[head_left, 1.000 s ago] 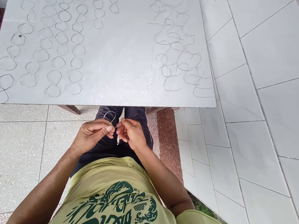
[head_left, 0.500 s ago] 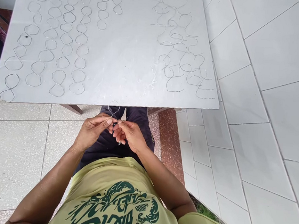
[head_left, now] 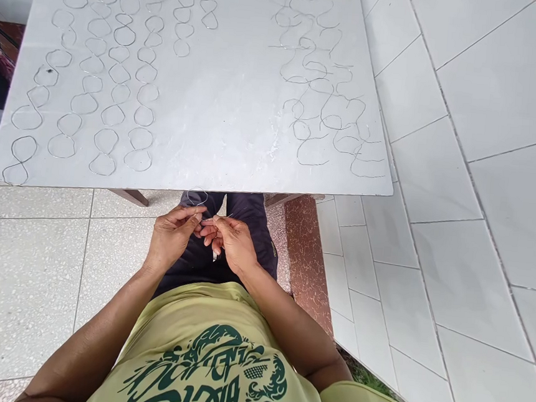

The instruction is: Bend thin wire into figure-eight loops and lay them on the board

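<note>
A thin wire is held between both hands just below the table's front edge. One end of it forms a rounded loop standing above my left fingers. My left hand is closed, pinching the wire near the base of that loop. Close beside it, my right hand pinches the wire between thumb and forefinger, with a short end poking out past the fingertips. The other right fingers are curled beneath. Exactly how the wire bends between the two hands is hidden by the fingers.
On the white table, figure-eight wires lie in columns at the left. Several open, curved wires lie tangled at the right. A white tiled wall runs along the right side. A wooden table leg shows below the edge.
The wire loop has tipped left and a little lower as my left fingers turned. My right hand has shifted only slightly and still pinches the wire.
</note>
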A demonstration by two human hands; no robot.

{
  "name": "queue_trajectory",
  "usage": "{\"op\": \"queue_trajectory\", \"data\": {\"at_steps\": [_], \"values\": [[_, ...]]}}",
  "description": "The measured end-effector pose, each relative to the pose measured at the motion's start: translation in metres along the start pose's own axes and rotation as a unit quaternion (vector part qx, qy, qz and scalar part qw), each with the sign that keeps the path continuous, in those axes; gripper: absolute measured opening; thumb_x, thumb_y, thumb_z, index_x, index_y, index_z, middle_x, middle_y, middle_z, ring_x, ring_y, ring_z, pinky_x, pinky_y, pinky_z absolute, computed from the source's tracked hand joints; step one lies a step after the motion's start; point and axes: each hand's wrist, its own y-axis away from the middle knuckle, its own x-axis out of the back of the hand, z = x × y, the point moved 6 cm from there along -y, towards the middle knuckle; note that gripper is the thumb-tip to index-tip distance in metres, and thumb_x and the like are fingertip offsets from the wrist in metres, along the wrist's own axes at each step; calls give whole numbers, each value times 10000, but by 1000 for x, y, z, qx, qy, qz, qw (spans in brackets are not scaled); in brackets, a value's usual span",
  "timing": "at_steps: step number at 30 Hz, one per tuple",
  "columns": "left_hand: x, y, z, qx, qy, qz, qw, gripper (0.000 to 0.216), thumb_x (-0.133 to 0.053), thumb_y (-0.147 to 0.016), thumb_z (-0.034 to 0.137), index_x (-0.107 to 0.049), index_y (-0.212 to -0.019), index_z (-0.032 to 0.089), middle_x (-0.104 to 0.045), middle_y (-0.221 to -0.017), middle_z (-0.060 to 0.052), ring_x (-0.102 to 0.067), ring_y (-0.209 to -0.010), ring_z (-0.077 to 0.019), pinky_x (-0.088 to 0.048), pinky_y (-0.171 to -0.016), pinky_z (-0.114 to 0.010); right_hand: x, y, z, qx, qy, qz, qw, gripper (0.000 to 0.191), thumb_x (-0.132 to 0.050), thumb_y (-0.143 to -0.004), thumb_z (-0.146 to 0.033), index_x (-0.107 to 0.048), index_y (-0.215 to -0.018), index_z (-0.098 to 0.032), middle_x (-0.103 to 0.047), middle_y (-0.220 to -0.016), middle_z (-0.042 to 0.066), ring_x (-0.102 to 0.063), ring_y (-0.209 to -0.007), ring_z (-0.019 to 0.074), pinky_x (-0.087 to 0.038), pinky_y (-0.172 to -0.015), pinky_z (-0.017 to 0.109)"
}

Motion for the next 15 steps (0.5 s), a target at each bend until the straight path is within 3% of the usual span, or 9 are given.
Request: {"op": "queue_trajectory", "data": {"at_steps": [5,11,15], "values": [[-5,4,-4,43,48,14,998,296,-792,-839,374,-833,-1091,224,-750,-933,-45,-645,-679,-137,-557,-681,-297,1,-1,7,19,-40,11,999,360,-783,-791,-488,-781,-812,-129,-726,-698,74,-622,-519,128,-360,-361,193],[-15,10,-16,146,202,17,968,385,-884,-720,363,-826,-1044,163,-754,-793,-52,-667,-691,-160,-557,-665,-304,4,0,16,13,-75,20,997,355,-792,-789,-483,-779,-807,-129,-721,-689,68,-606,-510,122,-370,-366,200],[-15,14,-15,147,191,18,970,419,-898,-710,364,-811,-1059,148,-749,-777,-39,-667,-673,-152,-573,-677,-309,7,0,15,-2,-54,-3,999,385,-802,-781,-507,-782,-814,-123,-713,-671,59,-605,-491,123,-383,-368,204]]}}
